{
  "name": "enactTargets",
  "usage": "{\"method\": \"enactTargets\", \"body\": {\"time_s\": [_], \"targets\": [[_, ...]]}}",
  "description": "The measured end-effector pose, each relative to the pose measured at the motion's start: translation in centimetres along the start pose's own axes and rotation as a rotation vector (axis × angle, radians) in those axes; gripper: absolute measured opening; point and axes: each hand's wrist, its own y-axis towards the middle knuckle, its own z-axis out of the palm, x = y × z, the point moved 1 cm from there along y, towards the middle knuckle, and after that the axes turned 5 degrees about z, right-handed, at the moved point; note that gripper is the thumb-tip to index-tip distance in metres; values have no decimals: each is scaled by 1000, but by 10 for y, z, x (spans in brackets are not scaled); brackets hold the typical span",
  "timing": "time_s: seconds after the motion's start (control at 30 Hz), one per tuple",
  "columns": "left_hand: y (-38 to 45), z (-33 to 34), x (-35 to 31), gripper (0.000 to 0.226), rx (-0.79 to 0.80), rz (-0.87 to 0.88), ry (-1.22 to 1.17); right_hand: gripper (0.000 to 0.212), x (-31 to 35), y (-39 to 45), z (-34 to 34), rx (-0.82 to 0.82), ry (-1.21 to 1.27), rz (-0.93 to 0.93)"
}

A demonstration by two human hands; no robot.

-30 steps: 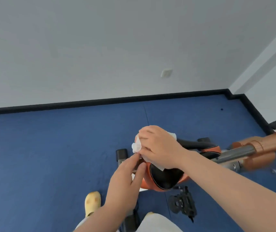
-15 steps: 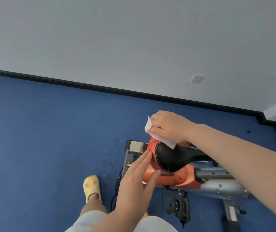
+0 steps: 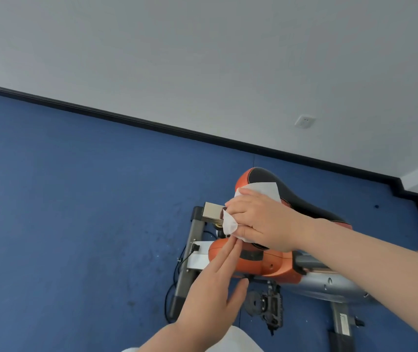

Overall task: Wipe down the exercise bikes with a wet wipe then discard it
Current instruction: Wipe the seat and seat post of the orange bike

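Note:
An orange and silver exercise bike (image 3: 274,265) stands on the blue floor at lower right, its black and orange saddle (image 3: 302,199) pointing up-left. A white wet wipe (image 3: 266,189) lies over the near side of the saddle. My right hand (image 3: 261,222) lies on the wipe with its fingers curled over it, pressing it to the saddle. One corner of the wipe hangs below the fingers. My left hand (image 3: 215,290) reaches up from below with straight fingers, the tips touching the orange housing just under the wipe.
A black pedal (image 3: 266,308) hangs below the bike body. The grey rear stabiliser bar (image 3: 187,262) and a black cable lie left of the bike. A white wall with a socket (image 3: 304,121) and black skirting runs behind. Blue floor extends left.
My right hand has slid the wipe down from the saddle's rear tip onto its near side. My left hand stays by the orange housing. The view has shifted, so the bike sits further right.

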Motion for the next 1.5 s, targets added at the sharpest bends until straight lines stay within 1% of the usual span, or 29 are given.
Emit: {"method": "enactTargets", "body": {"time_s": [0.1, 0.17, 0.23, 0.27, 0.33, 0.4, 0.47, 0.5, 0.53, 0.57, 0.63, 0.73, 0.9, 1.03, 1.17, 1.27, 1.4, 1.5], "targets": [[-6, -8, 3, 66, 17, 32, 27, 53, 11, -3, -1, 5, -12, 12], [-14, -15, 7, 63, 11, 28, 64, 50, 22, -8, 2, -23, -60, -1], [-20, -27, 16, 57, -50, 4, 78, 44, 35, -13, 7, -90, -110, 5], [-22, -34, 20, 55, -94, -10, 76, 43, 42, -15, 8, -130, -91, 35], [-17, -49, 27, 51, -176, -53, 85, 46, 54, -13, 9, -165, 43, 120], [-7, -67, 32, 47, -233, -109, 79, 51, 63, -7, 7, -200, 280, 248], [7, -86, 33, 43, -282, -119, 74, 42, 67, 2, 3, -325, 456, 437], [15, -95, 33, 42, -302, -123, 68, 34, 67, 7, 0, -414, 486, 533], [24, -103, 33, 42, -317, -130, 62, 30, 66, 11, -3, -508, 503, 613], [32, -110, 33, 42, -327, -140, 63, 34, 64, 16, -8, -588, 517, 671], [50, -120, 31, 41, -330, -151, 82, 40, 59, 27, -16, -655, 531, 726], [77, -129, 29, 41, -295, -138, 134, 37, 44, 40, -25, -711, 556, 758], [118, -146, 32, 41, -281, -124, 145, 45, 26, 56, -41, -784, 598, 837], [152, -163, 43, 40, -229, -106, 137, 35, 14, 72, -51, -794, 603, 938], [192, -183, 67, 41, -112, -76, 151, 27, 6, 102, -52, -789, 612, 1063], [223, -206, 87, 40, 10, -15, 168, 25, 1, 135, -52, -839, 621, 1207], [265, -260, 111, 40, 197, 96, 260, 26, -2, 181, -60, -930, 661, 1413], [299, -304, 127, 41, 250, 122, 325, 26, -8, 206, -74, -1000, 710, 1545]]}}
